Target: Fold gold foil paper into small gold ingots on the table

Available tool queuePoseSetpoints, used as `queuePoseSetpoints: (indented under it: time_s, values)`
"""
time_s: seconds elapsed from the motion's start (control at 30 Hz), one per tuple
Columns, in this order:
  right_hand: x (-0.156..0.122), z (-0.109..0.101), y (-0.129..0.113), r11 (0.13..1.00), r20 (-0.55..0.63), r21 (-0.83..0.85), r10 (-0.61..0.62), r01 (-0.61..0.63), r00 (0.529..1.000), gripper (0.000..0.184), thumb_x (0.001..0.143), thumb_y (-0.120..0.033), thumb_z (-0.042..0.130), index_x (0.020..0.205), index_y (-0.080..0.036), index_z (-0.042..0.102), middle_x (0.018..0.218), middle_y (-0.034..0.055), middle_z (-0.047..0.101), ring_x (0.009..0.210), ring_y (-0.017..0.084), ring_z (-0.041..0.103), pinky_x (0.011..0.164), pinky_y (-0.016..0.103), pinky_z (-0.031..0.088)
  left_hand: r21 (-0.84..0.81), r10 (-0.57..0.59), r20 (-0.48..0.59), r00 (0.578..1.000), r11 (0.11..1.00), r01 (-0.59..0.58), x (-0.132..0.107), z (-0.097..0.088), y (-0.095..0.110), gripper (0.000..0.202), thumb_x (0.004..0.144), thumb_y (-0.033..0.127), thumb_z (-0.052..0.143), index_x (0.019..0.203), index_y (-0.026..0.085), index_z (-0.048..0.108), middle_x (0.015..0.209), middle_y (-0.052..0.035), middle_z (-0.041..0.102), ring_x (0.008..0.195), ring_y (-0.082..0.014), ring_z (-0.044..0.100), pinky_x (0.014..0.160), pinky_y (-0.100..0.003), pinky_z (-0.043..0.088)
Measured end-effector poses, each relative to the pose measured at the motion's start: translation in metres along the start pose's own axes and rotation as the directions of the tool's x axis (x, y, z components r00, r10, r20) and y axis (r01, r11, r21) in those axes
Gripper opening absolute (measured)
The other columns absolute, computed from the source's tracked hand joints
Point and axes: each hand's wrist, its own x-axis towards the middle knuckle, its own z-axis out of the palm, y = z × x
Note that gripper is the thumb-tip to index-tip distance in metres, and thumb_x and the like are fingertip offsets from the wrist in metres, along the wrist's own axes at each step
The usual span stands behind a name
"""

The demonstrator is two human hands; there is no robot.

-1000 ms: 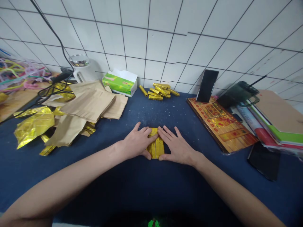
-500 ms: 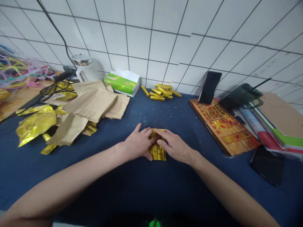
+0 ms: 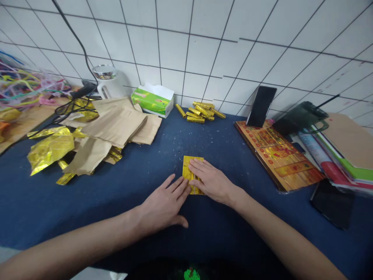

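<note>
A folded gold foil paper [image 3: 190, 168] lies flat on the dark blue table [image 3: 131, 194] in front of me. My right hand [image 3: 211, 182] rests on its right half with fingers stretched out flat, pressing it down. My left hand [image 3: 163, 206] lies open on the table just below and left of the paper, its fingertips touching the paper's lower left edge. Neither hand holds anything.
A pile of folded gold pieces [image 3: 201, 111] sits by the tiled wall. Brown paper sheets [image 3: 116, 126] and crumpled gold foil [image 3: 51, 149] cover the left. A green tissue box [image 3: 151, 102], white kettle [image 3: 109, 82], propped phone [image 3: 260, 106], printed gold board [image 3: 279, 155] and stacked books [image 3: 340, 155] stand around.
My left hand slid off the gold paper toward me and now lies below it. My right hand stays on the paper, which shows more of its top left part.
</note>
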Motion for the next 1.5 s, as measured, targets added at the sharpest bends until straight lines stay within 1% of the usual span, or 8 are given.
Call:
queuePoseSetpoints:
  time_s: [0.2,0.3,0.43,0.73,0.87,1.0,1.17,1.5]
  values:
    - [-0.002,0.002,0.001,0.999,-0.021,-0.02,-0.038,0.038,0.999,0.066,0.08,-0.056,0.041,0.129,-0.012,0.04,0.135,0.0133,0.037,0.127,0.022,0.029,0.105,0.042,0.023,-0.137,0.013,0.014,1.0,0.991,-0.011,-0.01,-0.018,0.001,0.063,0.079,0.061,0.037,0.117,0.011,0.049,0.122,-0.0137,0.052,0.117,-0.0246,0.043,0.103,-0.043,0.021]
    - [-0.003,0.0,0.002,0.999,-0.003,-0.013,-0.043,0.043,0.999,0.076,0.074,-0.063,0.045,0.129,-0.01,0.039,0.135,0.015,0.038,0.127,0.024,0.029,0.105,0.042,0.022,-0.251,-0.068,0.003,0.998,0.966,0.067,0.005,-0.031,-0.016,0.031,0.089,0.034,0.036,0.103,0.017,0.057,0.101,-0.0047,0.064,0.094,-0.0149,0.058,0.099,-0.036,0.03]
    - [-0.001,-0.001,0.002,0.998,0.02,-0.027,-0.056,0.057,0.998,0.082,0.071,-0.066,0.045,0.13,-0.009,0.037,0.135,0.0158,0.037,0.127,0.026,0.029,0.105,0.043,0.021,-0.182,-0.088,-0.088,0.992,0.981,0.071,0.034,-0.029,-0.046,0.026,0.088,0.02,0.037,0.103,0.015,0.057,0.109,-0.0063,0.059,0.101,-0.0159,0.054,0.098,-0.035,0.032]
    - [-0.003,-0.009,-0.002,1.0,0.052,0.03,-0.004,0.003,0.999,0.076,0.075,-0.063,0.043,0.131,-0.012,0.035,0.137,0.0127,0.035,0.128,0.024,0.026,0.105,0.045,0.018,-0.146,-0.036,-0.064,0.997,0.989,0.026,0.039,-0.006,-0.053,0.025,0.086,0.023,0.042,0.104,0.014,0.057,0.115,-0.008,0.056,0.111,-0.0179,0.048,0.101,-0.036,0.03]
    - [0.005,-0.024,-0.009,1.0,0.032,0.022,0.011,-0.012,0.999,0.043,0.089,-0.038,0.032,0.125,-0.018,0.044,0.131,0.0081,0.045,0.12,0.02,0.04,0.104,0.048,0.018,-0.149,-0.044,-0.077,0.996,0.988,0.032,0.037,-0.006,-0.052,0.026,0.085,0.025,0.044,0.106,0.015,0.056,0.118,-0.0074,0.055,0.114,-0.0173,0.046,0.102,-0.036,0.028]
    - [0.014,-0.017,-0.009,0.994,-0.054,-0.09,-0.062,0.057,0.997,0.036,0.089,-0.019,0.028,0.114,-0.015,0.054,0.126,0.0085,0.05,0.118,0.019,0.042,0.103,0.044,0.022,-0.161,-0.066,-0.082,0.994,0.986,0.052,0.037,-0.005,-0.052,0.027,0.085,0.025,0.044,0.108,0.016,0.054,0.119,-0.0077,0.054,0.115,-0.0168,0.045,0.103,-0.035,0.028]
    - [0.014,0.0,-0.003,0.988,-0.036,-0.147,-0.053,0.047,0.998,0.037,0.088,-0.023,0.032,0.119,-0.012,0.05,0.13,0.0099,0.046,0.123,0.021,0.036,0.102,0.039,0.027,-0.152,-0.078,-0.073,0.994,0.986,0.067,0.034,-0.006,-0.053,0.029,0.085,0.028,0.044,0.11,0.017,0.053,0.12,-0.0071,0.053,0.118,-0.0186,0.042,0.104,-0.041,0.022]
    - [0.009,0.002,-0.003,0.996,-0.008,-0.077,-0.034,0.033,0.999,0.043,0.089,-0.029,0.033,0.126,-0.01,0.042,0.135,0.0122,0.039,0.127,0.022,0.029,0.105,0.042,0.022,-0.124,-0.1,-0.041,0.994,0.988,0.095,0.04,-0.015,-0.057,0.034,0.08,0.043,0.05,0.102,0.017,0.054,0.118,-0.0105,0.052,0.118,-0.0242,0.04,0.103,-0.049,0.019]
